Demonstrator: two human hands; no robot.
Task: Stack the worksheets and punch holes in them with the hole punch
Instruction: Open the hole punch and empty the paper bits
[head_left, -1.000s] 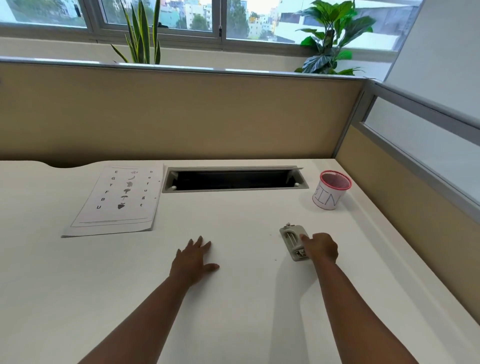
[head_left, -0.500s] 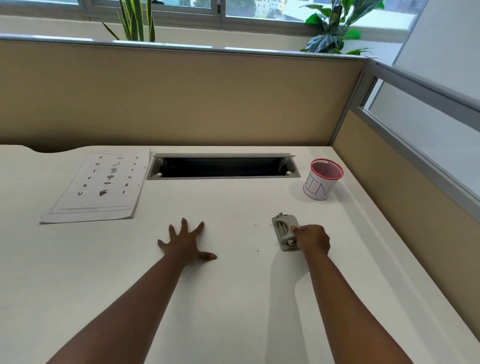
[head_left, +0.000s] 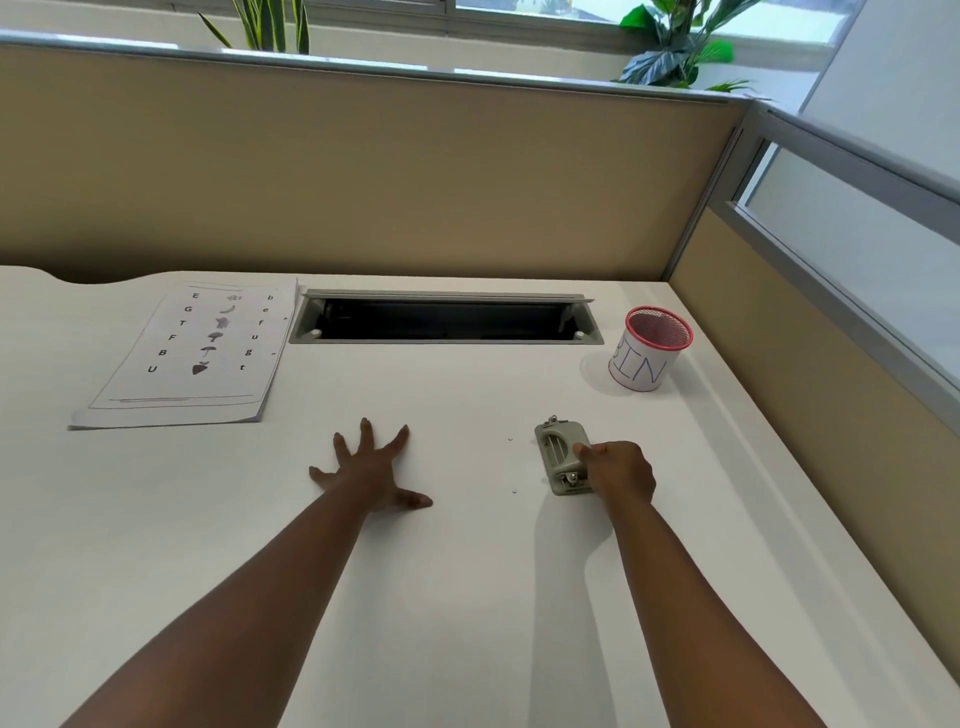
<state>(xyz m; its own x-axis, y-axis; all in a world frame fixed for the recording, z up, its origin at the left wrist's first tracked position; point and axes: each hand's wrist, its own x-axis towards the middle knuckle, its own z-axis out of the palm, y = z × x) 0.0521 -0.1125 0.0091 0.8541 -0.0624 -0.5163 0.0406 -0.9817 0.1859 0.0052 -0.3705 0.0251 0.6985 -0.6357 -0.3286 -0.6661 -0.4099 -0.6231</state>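
Worksheets (head_left: 184, 358): a squared-up stack lying flat at the far left of the white desk (head_left: 467, 597), well apart from both hands. The top sheet shows columns of letters with small dark pictures between them.

Snake plant (head_left: 270, 26): green blades rising behind the tan partition (head_left: 363, 171), above the worksheets.

Left hand (head_left: 371, 470): palm down on the bare desk near the middle, fingers fanned wide and the thumb pointing right. It holds nothing.

Cable slot (head_left: 447, 323): a long grey-framed opening in the desk, just right of the worksheets and beyond the left hand, dark inside.

Paper dots (head_left: 514, 490): two tiny white specks on the desk between the hands, just left of the punch; they look like punched-out chads, though they are too small to be sure.

Hole punch (head_left: 562, 456): a grey metal punch sitting on the desk, right of centre, its long side running away from the person.

Right hand (head_left: 621, 470): curled over the right side of the hole punch, fingertips on its lever, knuckles up.

Bin (head_left: 649, 349): a small white cup with a red mesh rim and "BIN" lettered in blue, standing beyond the right hand near the right edge of the desk.

Leafy plant (head_left: 675, 47): broad green leaves at the window, behind the partition's right corner.
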